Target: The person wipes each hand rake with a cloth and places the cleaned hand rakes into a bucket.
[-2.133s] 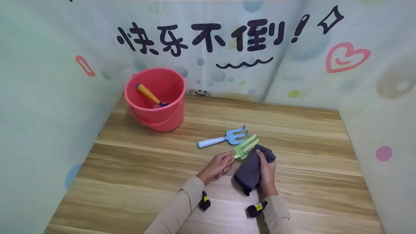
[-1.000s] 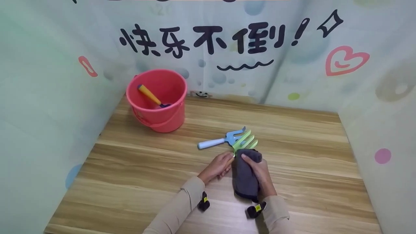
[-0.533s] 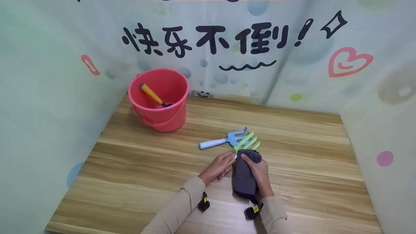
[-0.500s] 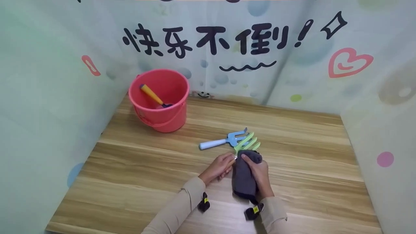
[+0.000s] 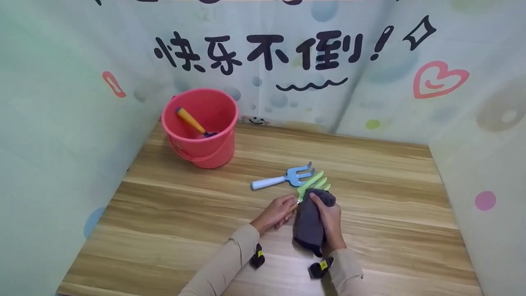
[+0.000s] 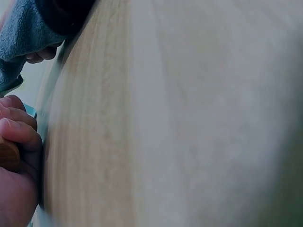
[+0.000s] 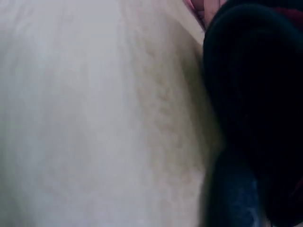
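Observation:
My left hand (image 5: 276, 212) grips the wooden handle (image 6: 8, 155) of a green hand fork (image 5: 309, 186), its tines pointing away to the right. With my right hand (image 5: 331, 220) I hold a dark grey cloth (image 5: 307, 226), thumb on top, against the base of the fork's tines. The cloth hides part of the fork's head and hangs down toward me. Just behind lies a blue hand rake (image 5: 294, 176) with a pale handle, its tines partly behind the green fork. In the right wrist view the dark cloth (image 7: 251, 94) fills the right side.
A pink bucket (image 5: 213, 154) stands at the back left of the wooden table (image 5: 185, 213). Inside it leans a tool with a yellow handle (image 5: 190, 120). Printed fabric walls (image 5: 287, 98) enclose the table at the back and on both sides.
Over two seconds the cloth shifts from the right edge of the fork's tines to over their base. In the last half second, cloth and fork move slightly right. The rake stays put.

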`<state>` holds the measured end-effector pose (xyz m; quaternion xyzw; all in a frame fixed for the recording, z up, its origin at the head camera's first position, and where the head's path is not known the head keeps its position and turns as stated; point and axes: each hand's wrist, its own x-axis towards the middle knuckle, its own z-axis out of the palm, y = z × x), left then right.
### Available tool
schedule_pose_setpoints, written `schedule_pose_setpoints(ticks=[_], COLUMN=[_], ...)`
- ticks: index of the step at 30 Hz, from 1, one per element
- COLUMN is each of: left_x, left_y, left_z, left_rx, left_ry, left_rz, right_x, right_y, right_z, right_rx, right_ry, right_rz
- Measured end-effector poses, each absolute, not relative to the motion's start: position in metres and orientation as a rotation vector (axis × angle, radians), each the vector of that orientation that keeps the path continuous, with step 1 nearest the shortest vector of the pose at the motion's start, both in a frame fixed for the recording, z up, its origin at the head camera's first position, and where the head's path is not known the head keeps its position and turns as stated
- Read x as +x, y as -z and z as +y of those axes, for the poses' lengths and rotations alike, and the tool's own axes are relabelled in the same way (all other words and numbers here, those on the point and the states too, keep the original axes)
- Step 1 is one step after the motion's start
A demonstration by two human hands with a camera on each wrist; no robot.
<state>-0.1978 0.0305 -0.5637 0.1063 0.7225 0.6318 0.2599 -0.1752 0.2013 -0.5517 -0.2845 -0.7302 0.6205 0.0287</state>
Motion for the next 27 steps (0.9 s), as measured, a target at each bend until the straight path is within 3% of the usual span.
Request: schedule_pose_setpoints(ticks=[27], left_x=[-0.197], left_y=[0.564], left_z=[0.03], left_rx=[0.496], left_ry=[-1.666], left_rz=[1.983], right_x=[-0.172], right_y=[0.55], right_z=[0.221], right_rx=[-0.924], right_ry=[-2.464], right_rz=[-1.486])
